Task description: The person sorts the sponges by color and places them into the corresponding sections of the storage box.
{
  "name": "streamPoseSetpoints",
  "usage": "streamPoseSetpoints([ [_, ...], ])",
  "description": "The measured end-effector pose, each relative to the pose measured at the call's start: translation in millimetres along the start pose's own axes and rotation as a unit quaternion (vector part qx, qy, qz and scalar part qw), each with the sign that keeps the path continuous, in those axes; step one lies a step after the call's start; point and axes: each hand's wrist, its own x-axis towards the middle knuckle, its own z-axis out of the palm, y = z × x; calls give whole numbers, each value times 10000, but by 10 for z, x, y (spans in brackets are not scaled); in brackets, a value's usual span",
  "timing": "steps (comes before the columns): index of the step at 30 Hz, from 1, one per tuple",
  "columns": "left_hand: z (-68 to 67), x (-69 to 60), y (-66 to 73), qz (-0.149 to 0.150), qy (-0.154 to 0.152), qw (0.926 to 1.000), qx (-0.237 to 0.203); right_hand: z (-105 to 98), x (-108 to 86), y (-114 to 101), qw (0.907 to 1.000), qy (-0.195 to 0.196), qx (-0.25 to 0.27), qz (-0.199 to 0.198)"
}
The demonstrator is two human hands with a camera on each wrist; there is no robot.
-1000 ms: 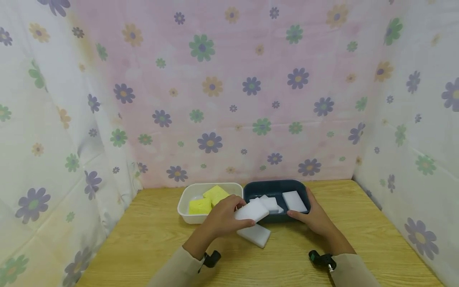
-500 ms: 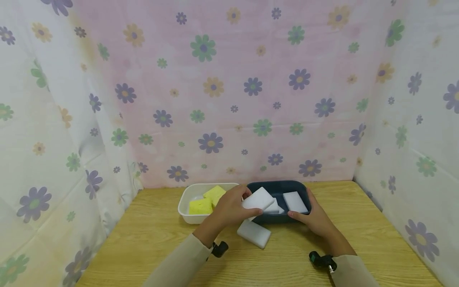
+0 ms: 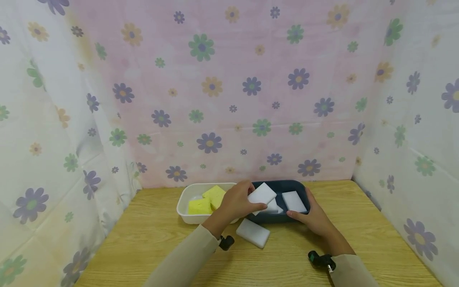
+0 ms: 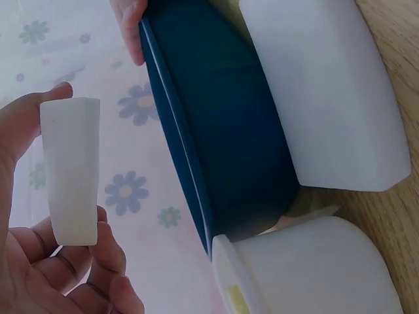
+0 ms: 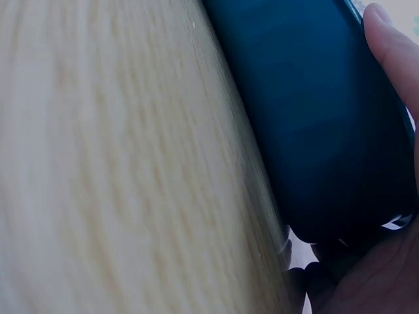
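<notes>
Between thumb and fingers, my left hand [image 3: 236, 203] pinches a white sponge [image 3: 262, 193] above the left part of a dark blue bin [image 3: 283, 184]. The left wrist view shows that sponge [image 4: 71, 173] edge-on, apart from the bin wall [image 4: 219, 118]. My right hand [image 3: 317, 217] grips the bin's right end, thumb over the front rim and fingers along the side. Inside the bin, one white sponge [image 3: 294, 201] lies at the right, and more white sponges [image 3: 273, 208] are partly hidden under the held one. Another white sponge [image 3: 253, 233] lies on the table in front.
A white bin [image 3: 193, 219] holding yellow sponges [image 3: 200, 206] stands left of the dark blue one, its right end partly behind my left hand. Flowered cloth [image 3: 229, 131] walls the wooden table [image 3: 150, 239] at the back and both sides.
My left hand has carried the white sponge right and slightly away from me, over the dark blue bin. More of the sponge on the table is now uncovered. My right hand has stayed put.
</notes>
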Motion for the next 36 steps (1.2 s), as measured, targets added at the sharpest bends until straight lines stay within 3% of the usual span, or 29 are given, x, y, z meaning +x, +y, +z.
streamPoseSetpoints([
  [13, 168, 220, 108, -64, 88, 9999, 88, -28, -50, 4, 10000, 1, -75, -8],
  [22, 310, 354, 243, -342, 140, 9987, 353, -33, -43, 1, 10000, -37, -72, 16],
  [36, 438, 455, 425, -777, -149, 9954, 532, -26, -30, -27, 10000, -99, 6, 6],
])
